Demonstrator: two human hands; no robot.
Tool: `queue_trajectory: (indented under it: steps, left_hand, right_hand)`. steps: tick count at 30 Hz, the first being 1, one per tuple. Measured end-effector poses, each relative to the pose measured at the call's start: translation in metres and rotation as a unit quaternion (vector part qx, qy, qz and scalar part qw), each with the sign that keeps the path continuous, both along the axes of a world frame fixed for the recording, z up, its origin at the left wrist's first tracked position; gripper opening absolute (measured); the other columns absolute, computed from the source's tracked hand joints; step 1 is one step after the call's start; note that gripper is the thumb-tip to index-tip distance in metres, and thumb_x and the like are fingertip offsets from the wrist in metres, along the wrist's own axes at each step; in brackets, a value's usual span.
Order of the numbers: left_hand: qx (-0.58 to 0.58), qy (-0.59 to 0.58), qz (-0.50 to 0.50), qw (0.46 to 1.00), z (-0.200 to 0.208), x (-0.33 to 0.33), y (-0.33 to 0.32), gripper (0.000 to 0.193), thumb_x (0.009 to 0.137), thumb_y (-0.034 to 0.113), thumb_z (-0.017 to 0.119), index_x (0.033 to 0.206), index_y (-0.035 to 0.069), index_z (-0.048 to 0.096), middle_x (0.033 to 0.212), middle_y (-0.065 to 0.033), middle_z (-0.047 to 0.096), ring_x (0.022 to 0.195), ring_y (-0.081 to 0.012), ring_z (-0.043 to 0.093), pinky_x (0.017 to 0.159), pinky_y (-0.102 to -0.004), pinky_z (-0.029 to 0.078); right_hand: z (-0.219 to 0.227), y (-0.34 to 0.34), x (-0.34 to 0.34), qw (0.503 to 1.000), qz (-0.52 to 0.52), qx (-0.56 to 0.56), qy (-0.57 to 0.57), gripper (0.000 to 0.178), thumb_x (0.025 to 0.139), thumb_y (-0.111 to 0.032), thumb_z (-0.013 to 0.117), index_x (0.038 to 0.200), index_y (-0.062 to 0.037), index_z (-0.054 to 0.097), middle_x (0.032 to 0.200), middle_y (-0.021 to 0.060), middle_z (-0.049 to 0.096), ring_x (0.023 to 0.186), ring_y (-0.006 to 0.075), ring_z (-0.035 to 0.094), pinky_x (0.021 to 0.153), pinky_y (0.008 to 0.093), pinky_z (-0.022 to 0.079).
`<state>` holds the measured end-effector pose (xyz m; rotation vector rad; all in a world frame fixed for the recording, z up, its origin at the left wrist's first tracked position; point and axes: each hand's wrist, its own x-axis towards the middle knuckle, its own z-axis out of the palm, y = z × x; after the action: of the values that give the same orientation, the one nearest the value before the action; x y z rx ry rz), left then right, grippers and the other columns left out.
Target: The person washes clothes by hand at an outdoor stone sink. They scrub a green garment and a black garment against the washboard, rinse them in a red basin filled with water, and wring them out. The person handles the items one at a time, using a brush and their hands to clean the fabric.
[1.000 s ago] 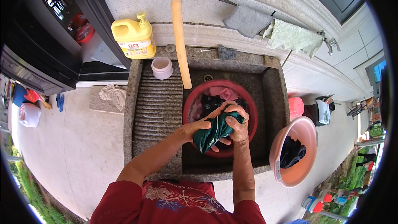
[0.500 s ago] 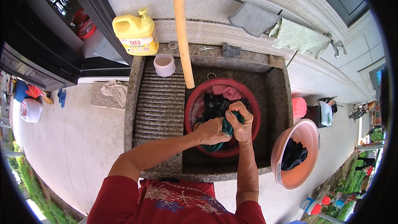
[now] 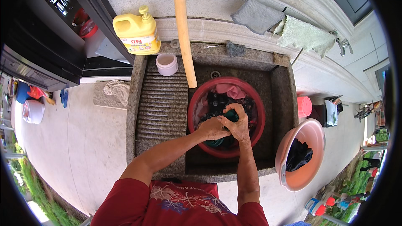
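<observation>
Fingers of the right hand clamp around a bunched green cloth at an outdoor washing spot, index finger arched over its top and thumb pressed in from the near side. Both bare forearms reach up from red sleeves — the left slanting inward across the sink's edge, the right rising almost straight — and the two hands meet above the laundry. The left hand, back turned upward, is closed in a fist on the same cloth, its fingertips hidden underneath. One part of the cloth shows between the right thumb and index finger; another spills out below the left fist, inside the basin's rim.

Around them stands a stone sink with a ribbed washboard on its left side. A peach basin holding dark fabric is just beside it on the right. Within the trough rests a red basin of dark garments — a pink cloth among them. A yellow pump jug stands behind the washboard, near a small pink tub.
</observation>
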<state>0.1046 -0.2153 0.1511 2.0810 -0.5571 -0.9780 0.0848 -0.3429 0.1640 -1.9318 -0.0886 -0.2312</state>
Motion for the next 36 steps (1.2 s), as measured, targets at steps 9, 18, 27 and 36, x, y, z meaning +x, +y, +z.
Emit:
queue_trajectory:
  steps: [9, 18, 27, 36]
  left_hand:
    - [-0.258, 0.475, 0.188, 0.820, 0.008, -0.006, 0.044, 0.088, 0.076, 0.081, 0.039, 0.136, 0.016, 0.037, 0.119, -0.0081, 0.052, 0.110, -0.0264, 0.055, 0.081, -0.0510, 0.048]
    - [-0.563, 0.553, 0.278, 0.547, -0.058, -0.055, 0.037, 0.041, 0.097, 0.046, 0.037, 0.104, 0.010, 0.055, 0.098, -0.0079, 0.059, 0.087, -0.0203, 0.061, 0.077, -0.0361, 0.053]
    - [-0.605, 0.595, 0.309, 0.430, 0.003, -0.045, 0.040, 0.039, 0.094, 0.040, 0.046, 0.102, 0.004, 0.059, 0.102, -0.0097, 0.062, 0.093, -0.0221, 0.060, 0.081, -0.0347, 0.052]
    - [-0.552, 0.084, 0.441, 0.702, 0.071, -0.016, 0.031, 0.028, 0.097, 0.027, 0.046, 0.098, 0.000, 0.054, 0.092, -0.0164, 0.065, 0.090, -0.0277, 0.065, 0.085, -0.0422, 0.052]
  right_hand:
    - [0.042, -0.012, 0.000, 0.986, -0.039, -0.042, -0.154, 0.021, 0.068, 0.002, 0.073, 0.079, -0.0050, 0.056, 0.081, 0.0056, 0.054, 0.065, 0.0161, 0.053, 0.056, 0.0293, 0.044]
    - [0.070, 0.050, -0.040, 0.870, 0.208, -0.201, -0.399, 0.035, 0.062, -0.002, 0.079, 0.087, -0.0072, 0.056, 0.100, 0.0124, 0.047, 0.077, 0.0291, 0.056, 0.059, 0.0371, 0.051]
    - [0.071, 0.055, -0.049, 0.908, 0.101, -0.168, -0.370, 0.038, 0.060, -0.002, 0.079, 0.089, -0.0088, 0.055, 0.100, 0.0108, 0.049, 0.082, 0.0278, 0.057, 0.066, 0.0400, 0.050]
    - [0.042, 0.035, -0.031, 0.860, -0.136, 0.491, 0.022, 0.004, 0.088, -0.004, 0.056, 0.091, -0.0041, 0.058, 0.088, 0.0026, 0.057, 0.080, 0.0123, 0.056, 0.073, 0.0261, 0.047]
